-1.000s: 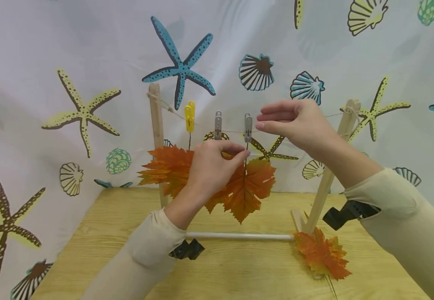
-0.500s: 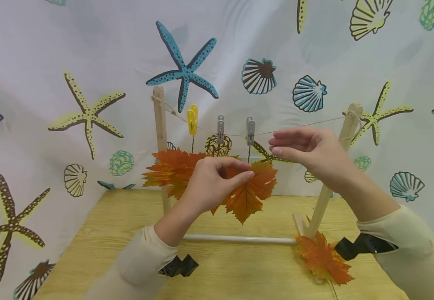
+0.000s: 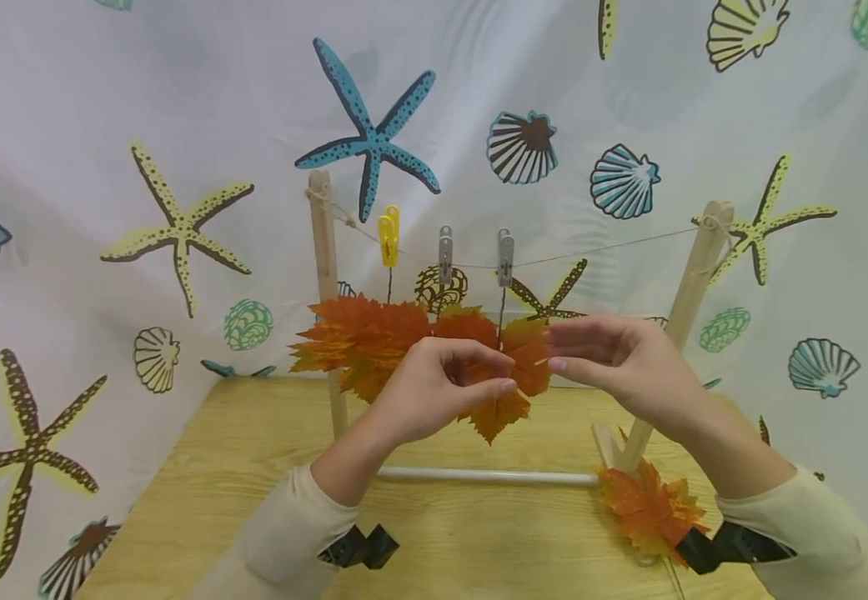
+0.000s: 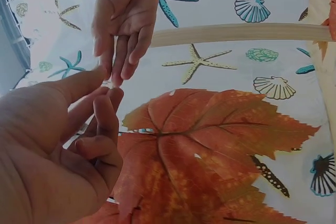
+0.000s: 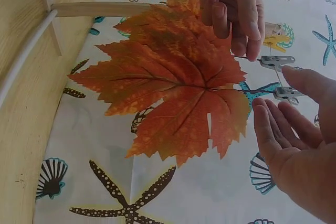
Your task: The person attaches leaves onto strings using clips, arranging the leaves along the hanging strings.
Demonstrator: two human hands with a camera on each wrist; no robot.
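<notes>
Under the string (image 3: 599, 247) stretched between two wooden posts, three orange leaves hang from a yellow peg (image 3: 388, 236) and two grey pegs. The left hand (image 3: 437, 390) is in front of the rightmost hanging leaf (image 3: 512, 379), fingers loosely curled with thumb near fingertips; whether it pinches the leaf cannot be told. The right hand (image 3: 621, 367) hovers just beside it, fingers straight and apart, holding nothing. Another leaf (image 3: 647, 510) lies on the table (image 3: 201, 467) by the right post's foot.
</notes>
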